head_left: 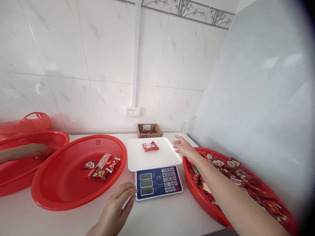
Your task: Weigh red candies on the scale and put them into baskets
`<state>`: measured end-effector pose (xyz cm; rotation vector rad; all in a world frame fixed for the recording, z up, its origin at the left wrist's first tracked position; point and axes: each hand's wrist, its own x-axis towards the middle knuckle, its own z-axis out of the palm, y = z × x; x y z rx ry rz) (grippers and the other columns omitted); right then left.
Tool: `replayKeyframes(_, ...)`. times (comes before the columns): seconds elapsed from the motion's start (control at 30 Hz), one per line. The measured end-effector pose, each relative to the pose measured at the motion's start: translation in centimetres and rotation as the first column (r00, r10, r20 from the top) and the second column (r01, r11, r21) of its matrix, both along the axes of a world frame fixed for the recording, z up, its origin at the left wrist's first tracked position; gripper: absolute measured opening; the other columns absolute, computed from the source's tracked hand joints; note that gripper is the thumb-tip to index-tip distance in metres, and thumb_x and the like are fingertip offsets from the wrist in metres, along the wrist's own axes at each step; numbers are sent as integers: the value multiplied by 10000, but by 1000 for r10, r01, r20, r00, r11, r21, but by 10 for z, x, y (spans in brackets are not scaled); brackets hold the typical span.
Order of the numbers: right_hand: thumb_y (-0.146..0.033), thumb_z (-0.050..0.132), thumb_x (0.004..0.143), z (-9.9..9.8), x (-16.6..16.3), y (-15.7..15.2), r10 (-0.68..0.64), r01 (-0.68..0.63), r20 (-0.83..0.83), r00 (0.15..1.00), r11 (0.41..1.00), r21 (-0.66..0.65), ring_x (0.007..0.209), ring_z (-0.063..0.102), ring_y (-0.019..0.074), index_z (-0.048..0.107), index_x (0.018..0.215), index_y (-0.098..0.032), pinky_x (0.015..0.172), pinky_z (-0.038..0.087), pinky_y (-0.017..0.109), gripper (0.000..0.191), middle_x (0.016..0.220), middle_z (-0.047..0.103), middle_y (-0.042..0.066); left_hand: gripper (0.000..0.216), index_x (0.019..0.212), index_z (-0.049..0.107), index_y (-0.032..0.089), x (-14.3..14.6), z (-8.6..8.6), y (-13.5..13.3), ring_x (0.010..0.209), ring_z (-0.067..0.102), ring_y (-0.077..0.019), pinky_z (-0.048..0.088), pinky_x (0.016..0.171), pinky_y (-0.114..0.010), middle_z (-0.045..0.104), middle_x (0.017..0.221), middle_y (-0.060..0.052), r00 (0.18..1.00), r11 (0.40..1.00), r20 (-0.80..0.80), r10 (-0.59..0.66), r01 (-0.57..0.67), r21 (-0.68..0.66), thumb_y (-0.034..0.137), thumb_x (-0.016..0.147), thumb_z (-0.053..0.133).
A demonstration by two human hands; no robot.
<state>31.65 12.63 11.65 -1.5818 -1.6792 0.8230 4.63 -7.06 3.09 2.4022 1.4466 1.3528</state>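
A small red candy packet [151,146] lies on the white weighing tray [137,160] of an electronic scale [158,182] with a blue keypad panel. My right hand [184,146] hovers at the tray's right edge, its fingers apart and holding nothing. At the scale's lower left corner is my left hand [119,203], fingers loosely stretched, its fingertips at or against the casing. My right forearm passes over a red basket [204,209] filled with wrapped snack packets [236,177]. Left of the scale, another red basket [61,177] holds several packets [102,167].
A co-worker's hand [39,150] reaches into a third red basket [14,173] at far left, with a red plastic bag [24,126] behind it. A cardboard box [149,131] stands behind the scale near the tiled wall. A grey panel [258,82] borders the table's right side.
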Motion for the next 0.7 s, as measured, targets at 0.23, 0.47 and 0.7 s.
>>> replayKeyframes(0.23,-101,465,736,-19,86,-33,-147,146,391,909,989,32,938,601,237,541,991,-141,880,415,380,269,959,646,110,221,926,652,222,-16,-14,11,809,680,-173,549,705,-213,699,897,-67,996,997,43,72,-72,-10,320,889,457)
replayKeyframes(0.47,-356,528,783,-26,111,-62,71,-8,503,861,992,-127,1105,565,236,475,1234,-169,924,418,341,491,1210,608,109,189,923,626,210,7,-11,29,804,670,-164,544,707,-228,692,871,-60,997,1000,70,-22,22,-3,257,889,447)
replayKeyframes(0.7,-164,442,796,-35,106,-59,-24,77,671,741,996,-50,1085,580,261,423,1289,-172,890,420,374,494,1179,626,125,184,935,624,225,13,-12,28,808,670,-165,542,703,-224,691,887,-56,995,997,75,-60,64,-52,260,891,449)
